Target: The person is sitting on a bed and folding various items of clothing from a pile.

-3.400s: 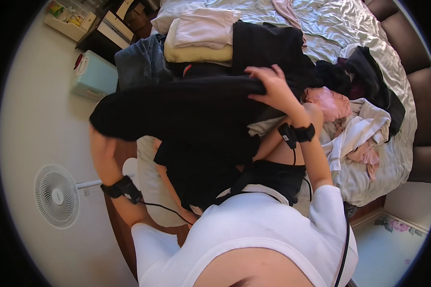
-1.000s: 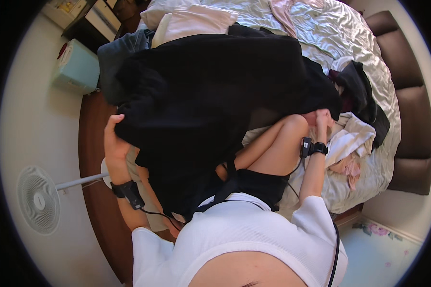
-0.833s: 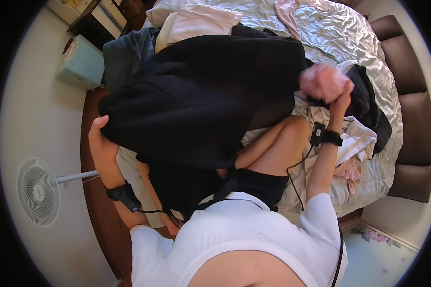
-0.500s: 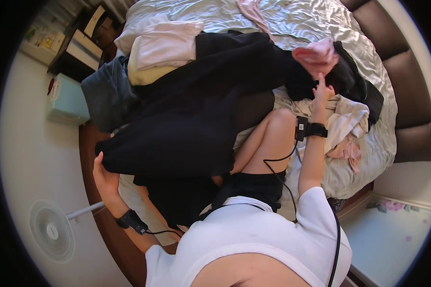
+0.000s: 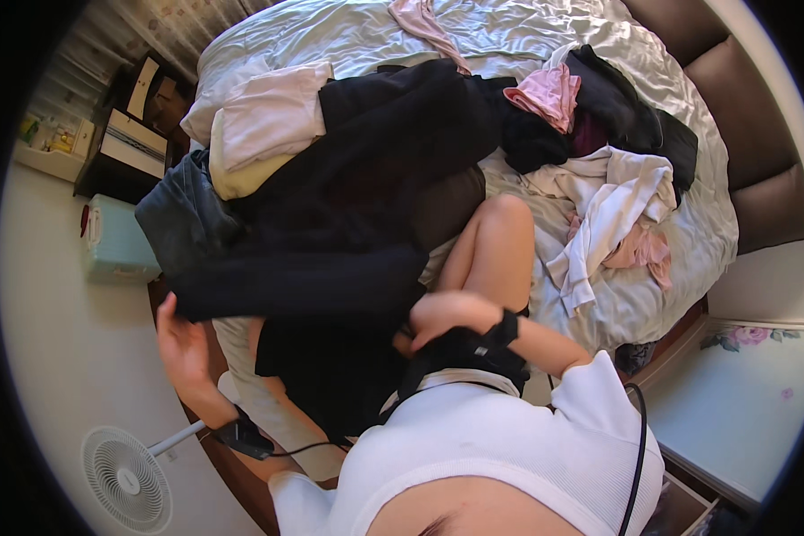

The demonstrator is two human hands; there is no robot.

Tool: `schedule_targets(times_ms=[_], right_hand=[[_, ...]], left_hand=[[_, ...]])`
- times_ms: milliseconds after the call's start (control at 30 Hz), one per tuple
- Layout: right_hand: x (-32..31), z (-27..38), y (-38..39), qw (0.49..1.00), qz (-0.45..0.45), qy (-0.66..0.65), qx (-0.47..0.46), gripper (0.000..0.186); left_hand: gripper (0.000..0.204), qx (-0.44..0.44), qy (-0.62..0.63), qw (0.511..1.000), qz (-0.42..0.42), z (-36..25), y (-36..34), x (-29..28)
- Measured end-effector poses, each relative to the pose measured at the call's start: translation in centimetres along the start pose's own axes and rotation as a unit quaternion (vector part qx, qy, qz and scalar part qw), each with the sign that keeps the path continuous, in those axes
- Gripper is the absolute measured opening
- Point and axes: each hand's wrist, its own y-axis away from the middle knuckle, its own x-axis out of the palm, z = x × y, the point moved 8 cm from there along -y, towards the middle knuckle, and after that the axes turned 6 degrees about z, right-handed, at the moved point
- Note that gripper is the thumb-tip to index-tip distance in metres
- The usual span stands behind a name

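Observation:
A large black garment (image 5: 330, 205) lies spread across my lap and the bed. My left hand (image 5: 183, 353) is at its near left corner, fingertips closed on the edge. My right hand (image 5: 456, 317), slightly blurred, is curled at the garment's near right edge beside my bent knee; its fingertips are partly hidden. To the left of the black garment lies a dark blue-grey garment (image 5: 183, 210). Behind that sit a folded pale pink garment (image 5: 272, 116) and a yellow one (image 5: 232, 174).
To the right lie a crumpled pink cloth (image 5: 547, 94), dark clothes (image 5: 621, 103), a cream garment (image 5: 621, 192) and a peach piece (image 5: 643, 255). A white fan (image 5: 127, 482) and a light blue case (image 5: 121, 239) stand left of the bed. A padded brown headboard (image 5: 746, 134) borders the right.
My right hand has come away from the pink cloth and moved down to the black garment's near edge. The pink cloth now lies on the dark clothes. My left hand stays at its corner.

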Motion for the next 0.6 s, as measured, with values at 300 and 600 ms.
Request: schedule_targets(times_ms=[300, 600], right_hand=[[-10.5, -0.1, -4.7, 0.571, -0.614, -0.405, -0.364, 0.049], [-3.7, -18.3, 15.1, 0.394, -0.777, -0.479, -0.108, 0.056]], left_hand=[[0.035, 0.068, 0.099, 0.99, 0.075, -10.4, 1.1, 3.9], [0.04, 0.054, 0.104, 0.992, -0.047, -7.9, 6.7, -14.8]])
